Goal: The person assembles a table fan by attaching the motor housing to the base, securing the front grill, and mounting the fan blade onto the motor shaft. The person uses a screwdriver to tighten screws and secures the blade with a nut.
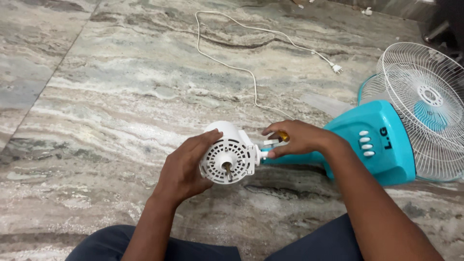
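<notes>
A white fan motor housing (228,153) with a vented face and a metal shaft lies on its side, joined to a turquoise fan stand (377,140). My left hand (182,170) cups the housing from the left. My right hand (297,137) sits at the housing's right side, fingers pinched on a small tool with a yellow-orange handle (283,137) next to the neck joint. What the tool's tip touches is hidden by my fingers.
A white wire fan guard (427,104) leans behind the turquoise base at the right. A white power cord (251,77) with its plug (337,69) trails across the marble floor (111,96). My knees in dark trousers (159,244) show at the bottom edge.
</notes>
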